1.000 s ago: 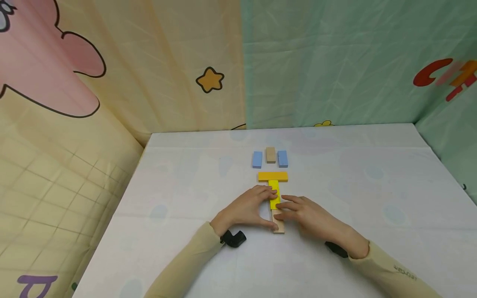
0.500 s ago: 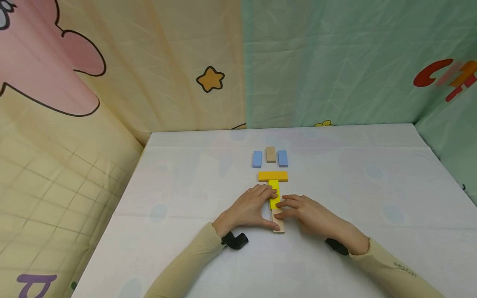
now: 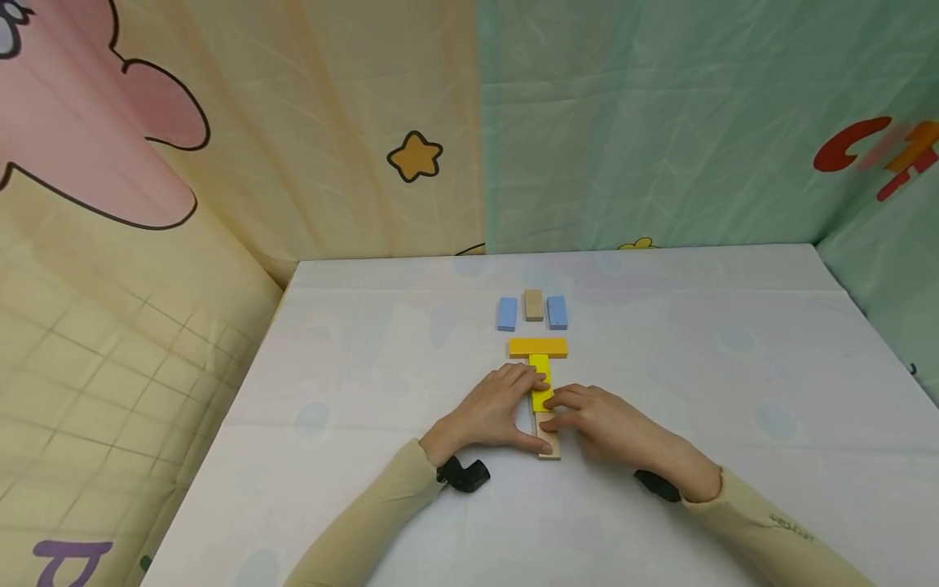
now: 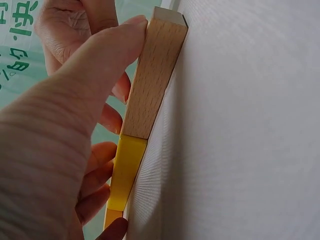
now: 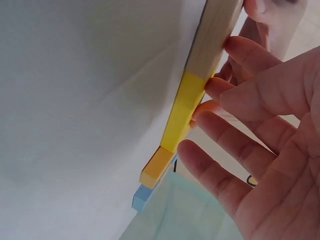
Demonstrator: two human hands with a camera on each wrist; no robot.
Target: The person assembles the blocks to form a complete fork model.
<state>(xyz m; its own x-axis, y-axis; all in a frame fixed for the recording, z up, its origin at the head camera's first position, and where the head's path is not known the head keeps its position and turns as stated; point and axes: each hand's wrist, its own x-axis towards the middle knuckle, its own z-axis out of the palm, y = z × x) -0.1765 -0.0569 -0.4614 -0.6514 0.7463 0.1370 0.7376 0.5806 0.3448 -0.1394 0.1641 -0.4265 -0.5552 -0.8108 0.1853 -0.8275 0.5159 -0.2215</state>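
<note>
While left hand [image 3: 493,410], right hand [image 3: 609,422] are touching yellow block [image 5: 182,112], fingers half-spread, gripping nothing, uneven push is risking skew.

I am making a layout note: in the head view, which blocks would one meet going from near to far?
Near wooden block, yellow block, orange block, then side by side: left blue block, far wooden block, right blue block.

The curtain [image 4: 15,85] bears a green "快" [image 4: 23,21]; lettering [image 3: 791,527] on the right sleeve [image 3: 763,546] is illegible.
</note>
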